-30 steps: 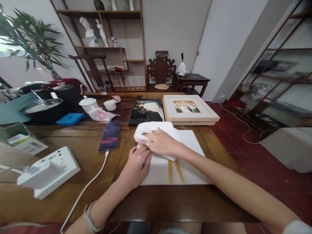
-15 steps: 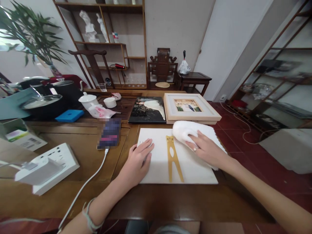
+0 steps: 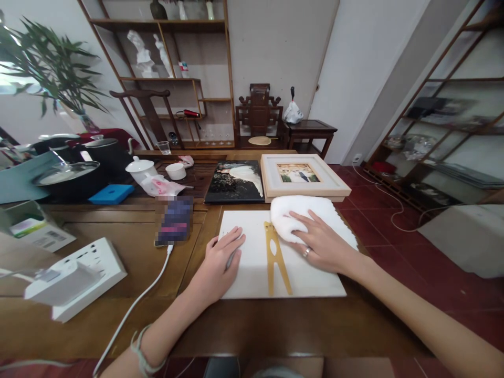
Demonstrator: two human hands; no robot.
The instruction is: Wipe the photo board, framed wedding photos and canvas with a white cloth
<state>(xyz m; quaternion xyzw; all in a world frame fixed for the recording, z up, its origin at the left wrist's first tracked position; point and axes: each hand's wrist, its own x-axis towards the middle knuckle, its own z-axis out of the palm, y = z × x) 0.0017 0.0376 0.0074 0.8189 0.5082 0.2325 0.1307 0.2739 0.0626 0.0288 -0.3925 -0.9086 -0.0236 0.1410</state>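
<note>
In the head view a white board (image 3: 244, 281) lies flat on the wooden table. A gold, A-shaped, two-legged piece with a slot (image 3: 272, 260) is on its face. My left hand (image 3: 222, 260) rests over the board's left edge, fingers stretched out and lying on it. On the upper right part of the board, my right hand (image 3: 321, 241) presses on a folded white towel (image 3: 285, 212), its fingers sunk partly into the pile. The towel covers the top right corner and the upper end of the gold piece.
Behind the board lie a dark photo panel (image 3: 235, 181) and a light wooden picture frame (image 3: 309, 176). To the left are a phone (image 3: 175, 220) on a white cable, a power strip (image 3: 90, 278), a blue block (image 3: 111, 193) and several pots. The table's edge (image 3: 299, 341) is close in front.
My right hand and the towel have shifted slightly left over the board, with the fingers spread further. The left hand stays on the left edge. The whole view has tilted a little.
</note>
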